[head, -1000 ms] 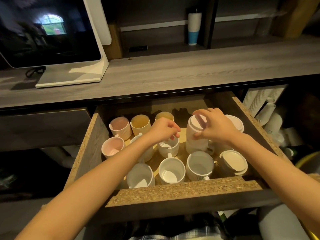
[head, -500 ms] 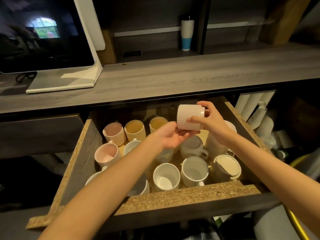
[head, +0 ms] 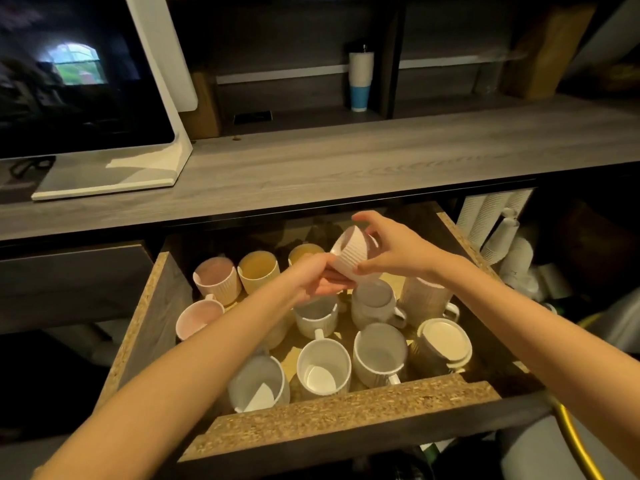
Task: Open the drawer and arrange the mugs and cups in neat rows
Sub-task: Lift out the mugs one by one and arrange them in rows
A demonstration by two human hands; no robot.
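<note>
The chipboard drawer (head: 346, 414) stands pulled out under the grey counter. Both hands hold a white ribbed cup (head: 351, 252) tilted on its side above the drawer's back middle. My left hand (head: 317, 277) grips it from below and my right hand (head: 391, 247) holds its top and far side. Below it sits an upside-down white mug (head: 375, 303). A pink ribbed cup (head: 218, 280) and two yellow cups (head: 259, 271) line the back. White mugs (head: 323, 370) stand open side up along the front, and a lidded cup (head: 443, 341) is at the front right.
A white-framed monitor (head: 104, 116) stands on the grey counter (head: 346, 161) at the left. A blue and white tumbler (head: 360, 81) sits on the shelf behind. Stacks of paper cups (head: 491, 220) lie to the drawer's right. A yellow hose (head: 571, 431) runs at the lower right.
My right hand lifted the white ribbed cup off the stack on the upside-down mug. My left hand left the small mug and joined it. The cup has tipped from sideways to slanted.
</note>
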